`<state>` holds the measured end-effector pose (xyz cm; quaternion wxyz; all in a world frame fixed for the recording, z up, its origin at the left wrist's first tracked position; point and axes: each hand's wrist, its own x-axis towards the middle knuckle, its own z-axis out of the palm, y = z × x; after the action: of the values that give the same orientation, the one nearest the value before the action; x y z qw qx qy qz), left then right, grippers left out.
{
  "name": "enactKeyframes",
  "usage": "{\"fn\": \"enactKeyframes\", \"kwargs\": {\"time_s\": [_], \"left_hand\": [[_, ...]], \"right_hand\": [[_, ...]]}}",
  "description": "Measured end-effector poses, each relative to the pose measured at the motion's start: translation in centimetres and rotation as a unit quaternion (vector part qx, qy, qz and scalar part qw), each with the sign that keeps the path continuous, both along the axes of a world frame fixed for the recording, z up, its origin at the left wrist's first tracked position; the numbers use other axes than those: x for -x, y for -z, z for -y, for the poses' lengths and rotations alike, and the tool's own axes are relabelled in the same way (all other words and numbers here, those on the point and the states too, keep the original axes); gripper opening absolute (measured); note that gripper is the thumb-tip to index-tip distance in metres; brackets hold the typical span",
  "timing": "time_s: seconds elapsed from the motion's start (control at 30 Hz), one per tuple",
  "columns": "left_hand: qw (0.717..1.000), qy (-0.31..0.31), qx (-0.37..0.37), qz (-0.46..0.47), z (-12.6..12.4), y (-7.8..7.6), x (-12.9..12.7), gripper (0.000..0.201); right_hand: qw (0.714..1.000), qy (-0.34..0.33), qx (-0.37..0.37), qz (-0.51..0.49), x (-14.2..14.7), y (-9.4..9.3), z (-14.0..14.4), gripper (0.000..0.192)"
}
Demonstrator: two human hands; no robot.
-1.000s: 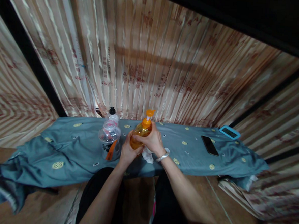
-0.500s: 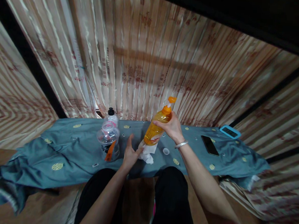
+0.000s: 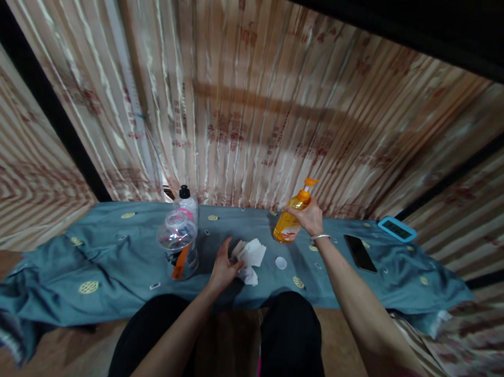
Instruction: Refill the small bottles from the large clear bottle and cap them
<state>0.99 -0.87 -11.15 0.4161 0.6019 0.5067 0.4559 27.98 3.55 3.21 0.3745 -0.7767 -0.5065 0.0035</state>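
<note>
My right hand (image 3: 310, 216) is wrapped round the upper part of a pump bottle (image 3: 287, 227) of yellow-orange liquid with an orange pump head. The bottle leans slightly right, low over the cloth; I cannot tell whether its base touches. My left hand (image 3: 224, 267) is open, fingers and thumb apart, at the left edge of a crumpled white tissue (image 3: 252, 254). Its thumb reaches the tissue. Right of the tissue lies a small round white cap (image 3: 280, 262). Left of my left hand stands a clear plastic cup (image 3: 180, 252) with a domed lid and an orange stripe.
Behind the cup is a clear bottle (image 3: 185, 201) with a black cap and pink label. A phone (image 3: 360, 253) and a blue-framed digital clock (image 3: 397, 228) lie to the right. Grey-green patterned cloth (image 3: 115, 248) covers the narrow table, with a pleated curtain (image 3: 240, 108) behind.
My right hand has moved the pump bottle right and down, away from the tissue, and it stands more upright. My left hand stays beside the tissue. The view has shifted slightly.
</note>
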Motion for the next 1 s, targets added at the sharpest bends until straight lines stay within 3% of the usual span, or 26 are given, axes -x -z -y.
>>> {"fn": "enactKeyframes", "kwargs": {"time_s": [0.2, 0.33, 0.47, 0.67, 0.8, 0.9, 1.0], "left_hand": [[1.0, 0.008, -0.015, -0.016, 0.2, 0.0, 0.5, 0.07], [0.995, 0.019, -0.077, -0.062, 0.8, -0.4, 1.2, 0.066], [0.986, 0.038, -0.14, -0.084, 2.3, -1.1, 2.6, 0.058], [0.983, 0.028, -0.156, -0.087, 4.9, -2.4, 4.9, 0.052], [0.987, 0.002, -0.14, -0.075, 5.9, -2.4, 6.4, 0.049], [0.994, -0.006, -0.107, -0.026, 6.0, -1.2, 6.8, 0.047], [0.999, -0.009, -0.037, 0.007, 5.5, 0.5, 6.4, 0.048]], "right_hand": [[1.0, 0.009, -0.003, -0.002, -1.9, 1.6, -0.8, 0.044], [1.0, 0.0, -0.025, -0.012, -2.7, 3.1, -0.9, 0.044], [0.998, -0.023, -0.059, -0.026, -3.0, 4.0, -0.7, 0.046], [0.99, -0.023, -0.13, -0.04, -2.5, 5.0, 1.1, 0.064], [0.989, -0.013, -0.141, -0.039, -0.6, 6.3, 3.7, 0.083], [0.993, -0.08, -0.087, -0.03, 2.5, 7.8, 5.1, 0.068], [0.981, -0.189, 0.021, -0.023, 6.2, 9.8, 5.2, 0.043]]}}
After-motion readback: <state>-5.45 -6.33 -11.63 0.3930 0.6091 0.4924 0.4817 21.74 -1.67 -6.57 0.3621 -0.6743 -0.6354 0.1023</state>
